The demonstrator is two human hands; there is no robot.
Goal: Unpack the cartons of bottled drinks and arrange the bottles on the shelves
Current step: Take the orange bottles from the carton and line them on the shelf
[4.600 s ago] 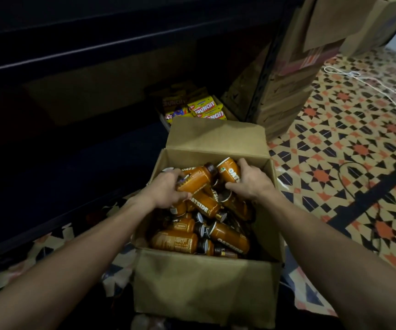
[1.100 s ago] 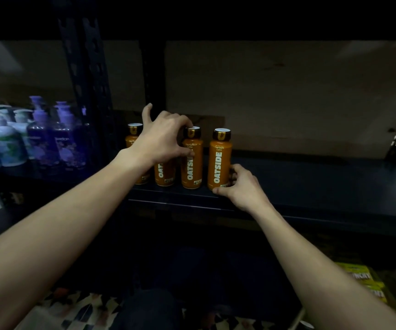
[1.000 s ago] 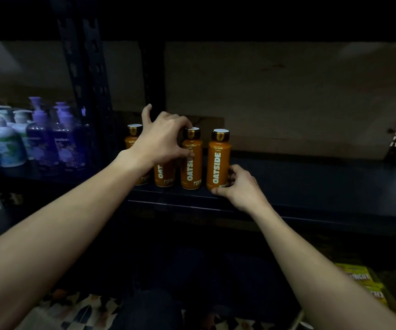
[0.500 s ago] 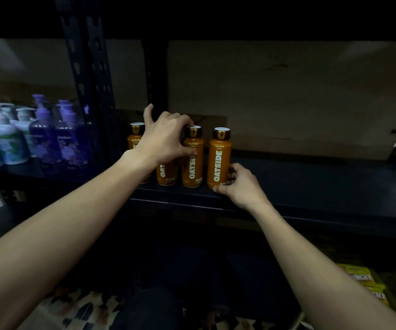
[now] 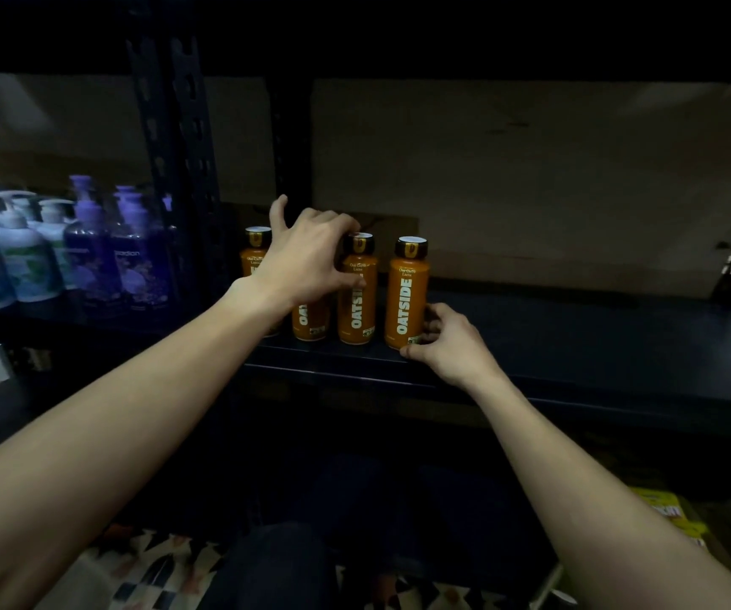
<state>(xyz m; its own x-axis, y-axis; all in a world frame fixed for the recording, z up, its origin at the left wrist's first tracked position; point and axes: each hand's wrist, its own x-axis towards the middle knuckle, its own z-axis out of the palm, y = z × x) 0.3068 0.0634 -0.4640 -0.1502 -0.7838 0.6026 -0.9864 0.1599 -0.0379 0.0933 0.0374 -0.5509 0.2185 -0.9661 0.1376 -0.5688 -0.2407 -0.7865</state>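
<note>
Four orange Oatside bottles stand upright in a row on the dark shelf (image 5: 575,345). My left hand (image 5: 306,261) grips the top of the second bottle from the left (image 5: 308,321); its thumb lies across the third bottle (image 5: 358,310) and its little finger sticks up. The leftmost bottle (image 5: 254,253) shows partly behind that hand. My right hand (image 5: 447,341) holds the base of the rightmost bottle (image 5: 405,297), thumb in front, fingers behind. The carton is out of view.
Purple and white pump bottles (image 5: 91,257) fill the shelf to the left, past a dark perforated upright post (image 5: 174,169). A cardboard panel backs the shelf. Yellow snack packs (image 5: 667,512) lie low at the right. Patterned floor tiles (image 5: 148,565) show below.
Earlier both hands were in the carton grasping bottles; now they are at the shelf with those bottles standing in the row. Over the last second the hands have barely moved.
</note>
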